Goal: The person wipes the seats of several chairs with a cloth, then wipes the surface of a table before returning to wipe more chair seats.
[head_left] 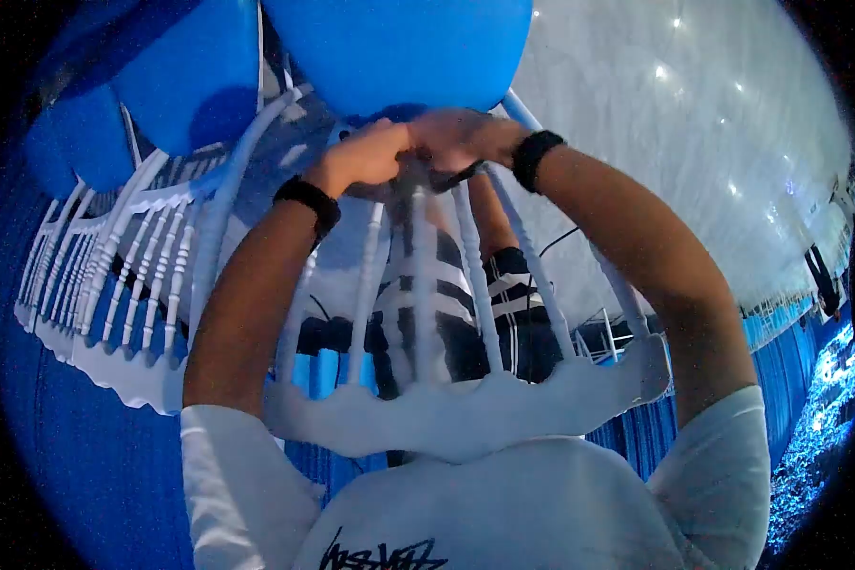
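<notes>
Both hands are raised together at the top of a white chair back (465,408), just under a blue balloon (399,47). The left hand (366,157) and the right hand (456,138) touch each other with fingers curled, probably pinching the balloon's neck, but the grip itself is hidden. Behind the spindles stands a person in a striped shirt (503,285).

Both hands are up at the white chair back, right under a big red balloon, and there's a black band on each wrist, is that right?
Not quite: the balloon is blue, not red, as the head view shows. The rest holds: the left hand and right hand meet at the white chair back beneath it, a black band on each wrist.
</notes>
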Demonstrator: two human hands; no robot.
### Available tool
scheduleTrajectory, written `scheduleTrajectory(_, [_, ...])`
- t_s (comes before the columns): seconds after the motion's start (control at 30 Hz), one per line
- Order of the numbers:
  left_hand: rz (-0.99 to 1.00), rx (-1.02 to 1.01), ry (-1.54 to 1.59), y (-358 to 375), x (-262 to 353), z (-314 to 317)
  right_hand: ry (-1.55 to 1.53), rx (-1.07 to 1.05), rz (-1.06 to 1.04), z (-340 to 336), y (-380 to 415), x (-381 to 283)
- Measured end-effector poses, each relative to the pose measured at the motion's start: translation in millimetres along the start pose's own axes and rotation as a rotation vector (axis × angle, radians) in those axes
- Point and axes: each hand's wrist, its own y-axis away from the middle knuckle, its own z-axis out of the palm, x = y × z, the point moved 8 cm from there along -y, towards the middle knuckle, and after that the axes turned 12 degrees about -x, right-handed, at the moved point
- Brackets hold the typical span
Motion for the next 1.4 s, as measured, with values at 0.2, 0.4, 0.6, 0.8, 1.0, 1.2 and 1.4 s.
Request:
scheduleTrajectory(0.2, [-0.327, -0.085, -0.129, 22.7, -4.7, -42.8, -0.142, -0.048, -0.04, -45.8, 7.9, 10.2])
scheduleTrajectory(0.4, [-0.526, -0.306, -0.223, 54.8, -11.0, -23.2, -0.2, -0.046, -0.044, -35.2, 9.6, -4.6])
scheduleTrajectory(0.6, [-0.43, -0.146, -0.543, 32.4, -7.7, -0.1, 0.015, -0.12, 0.051, -14.4, -5.7, -39.0])
scheduleTrajectory(0.8, [-0.374, -0.195, -0.509, 34.5, -18.0, -0.6, 0.021, -0.024, 0.159, -16.3, -13.4, -42.4])
scheduleTrajectory(1.0, [-0.29, -0.142, -0.403, 38.7, -35.4, 0.5, 0.066, -0.018, 0.0, -13.2, -13.4, -44.1])
scheduleTrajectory(1.2, [-0.342, -0.094, -0.245, 46.0, -47.9, -6.6, 0.011, 0.151, 0.107, -19.2, -11.9, -15.1])
scheduleTrajectory(1.4, [-0.421, -0.126, -0.091, 55.7, -33.7, -15.7, -0.24, -0.155, -0.049, -7.2, -7.8, -54.1])
